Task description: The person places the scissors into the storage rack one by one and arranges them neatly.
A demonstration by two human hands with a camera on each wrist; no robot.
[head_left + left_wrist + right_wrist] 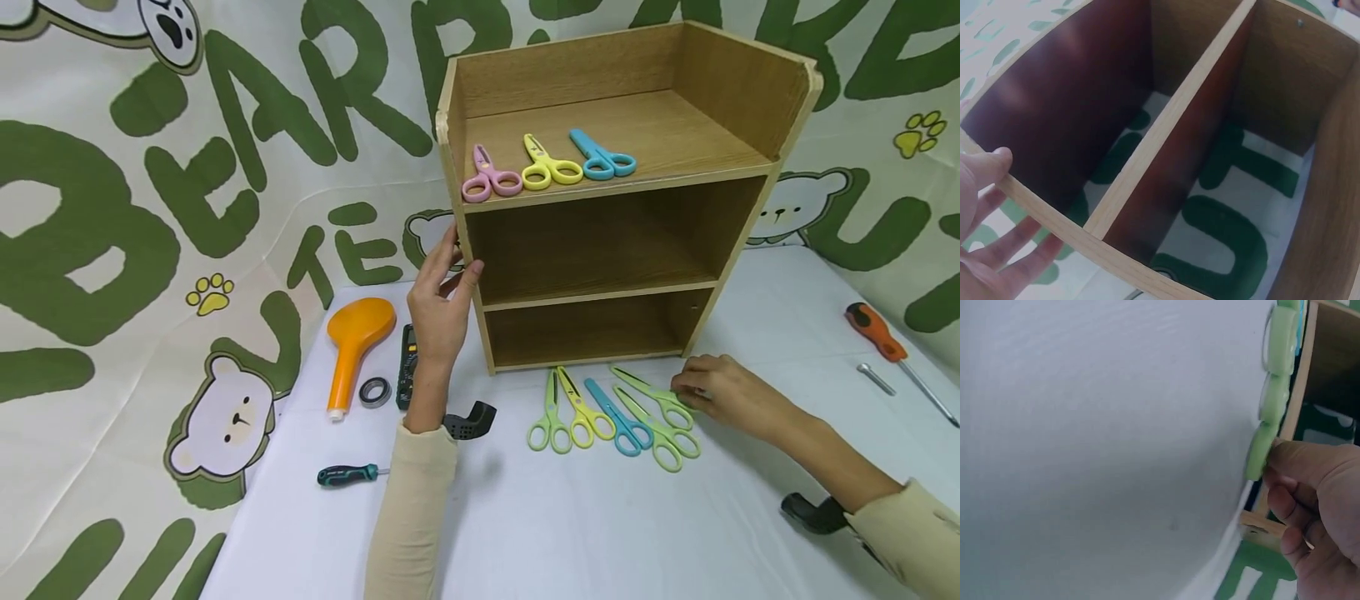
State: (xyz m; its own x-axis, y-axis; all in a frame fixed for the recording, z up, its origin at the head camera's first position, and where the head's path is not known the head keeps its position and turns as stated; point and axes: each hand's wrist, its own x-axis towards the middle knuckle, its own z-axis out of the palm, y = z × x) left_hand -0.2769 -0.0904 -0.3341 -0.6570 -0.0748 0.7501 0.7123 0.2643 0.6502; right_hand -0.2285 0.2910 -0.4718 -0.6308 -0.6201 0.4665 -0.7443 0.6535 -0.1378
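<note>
My left hand holds the left side panel of a wooden shelf unit, thumb at the front edge and fingers outside. In the left wrist view the thumb lies over the panel's edge. My right hand pinches the handle of light green scissors at the unit's front right foot; part of the grip is hidden. To their left lie more green scissors, blue scissors, yellow scissors and another green pair. Pink, yellow and blue scissors rest on the top shelf.
Left of the unit are an orange paddle-shaped object, a black tape roll, a dark multimeter-like device and a green-black screwdriver. At right lie an orange screwdriver and a bolt. Printed cloth hangs behind.
</note>
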